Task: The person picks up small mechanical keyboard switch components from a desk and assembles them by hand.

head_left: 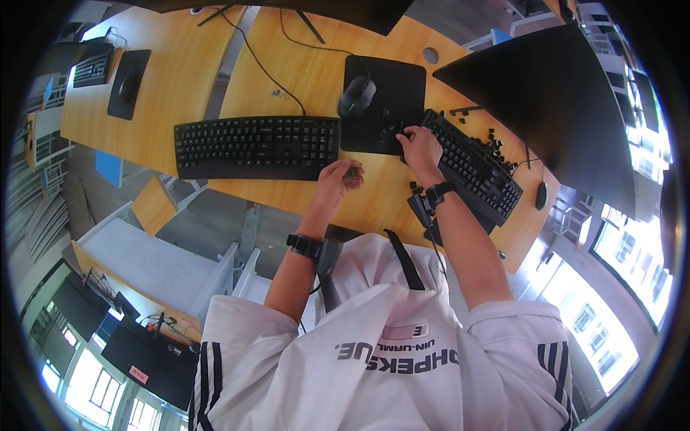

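Note:
My left hand (pixel 340 179) is curled at the table's near edge, just below the right end of a black keyboard (pixel 255 144). A small dark thing shows between its fingers, too small to name. At the near right corner of a black mouse pad (pixel 388 79), my right hand (pixel 420 149) has thumb and fingers pinched together. They touch or hover over a small heap of black pieces (pixel 388 135) that look like keycaps; what they grip is hidden. A second black keyboard (pixel 474 165) lies slanted beside my right hand, with loose black keycaps (pixel 492 146) along its far side.
A dark mouse (pixel 357 96) rests on the pad. A large black monitor (pixel 553 100) stands at the right, another (pixel 345 8) at the far edge. A small black mouse (pixel 542 195) lies at the table's right end. Cables cross the wooden table (pixel 251 86).

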{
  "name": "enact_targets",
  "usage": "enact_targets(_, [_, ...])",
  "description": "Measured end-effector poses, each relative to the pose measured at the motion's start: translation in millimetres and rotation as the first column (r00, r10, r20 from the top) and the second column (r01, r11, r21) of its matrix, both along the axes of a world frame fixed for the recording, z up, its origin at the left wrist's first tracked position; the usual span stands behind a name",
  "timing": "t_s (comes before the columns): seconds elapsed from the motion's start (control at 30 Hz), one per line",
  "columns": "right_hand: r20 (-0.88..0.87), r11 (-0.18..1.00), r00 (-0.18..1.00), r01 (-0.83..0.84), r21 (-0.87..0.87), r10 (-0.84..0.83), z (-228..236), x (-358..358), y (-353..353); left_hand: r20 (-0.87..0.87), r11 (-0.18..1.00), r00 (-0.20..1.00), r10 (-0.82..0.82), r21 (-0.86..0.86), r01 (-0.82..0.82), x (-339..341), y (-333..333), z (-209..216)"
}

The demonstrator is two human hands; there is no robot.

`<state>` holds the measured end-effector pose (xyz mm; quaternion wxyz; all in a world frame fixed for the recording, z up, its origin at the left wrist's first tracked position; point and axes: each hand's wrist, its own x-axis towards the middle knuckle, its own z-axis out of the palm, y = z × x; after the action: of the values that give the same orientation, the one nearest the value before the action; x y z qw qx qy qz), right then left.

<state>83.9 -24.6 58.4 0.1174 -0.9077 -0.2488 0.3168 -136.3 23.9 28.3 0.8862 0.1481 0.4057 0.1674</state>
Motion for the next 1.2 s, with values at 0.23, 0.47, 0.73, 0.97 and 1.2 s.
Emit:
enact_targets(0.23, [-0.25, 0.928, 0.924, -0.207, 0.309, 0.289, 28.3, -31.0, -21.2, 0.009, 0.999, 1.0, -0.021, -0.046, 0.022, 44.7, 1.7, -16.6])
enact_targets(0.47, [0.35, 0.879, 0.86, -0.447, 0.166, 0.371, -15.8, 17.8, 2.4, -0.106, 0.991, 0.986, -0.129, -0.037, 0.125, 46.0, -0.3, -27.8])
enact_targets(0.73, [-0.712, 0.839, 0.675, 0.49, 0.238, -0.192, 40.4, 9.3, -3.3, -0.014, 0.994, 0.997, -0.078, -0.081, 0.077, 22.5, 3.3, -7.0])
enact_targets(0.97, [-0.884, 0.761, 0.342, 0.649, -0.023, -0.319, 89.4, -20.5, -31.9, 0.114, 0.99, 0.984, -0.134, -0.02, 0.137, 44.3, 7.2, 43.5])
enact_targets(1.2, [-0.835, 0.838, 0.501, 0.538, 0.095, -0.227, 85.8, -37.0, -30.3, 0.074, 0.967, 0.976, -0.203, 0.174, 0.188, 47.4, -3.7, 52.6])
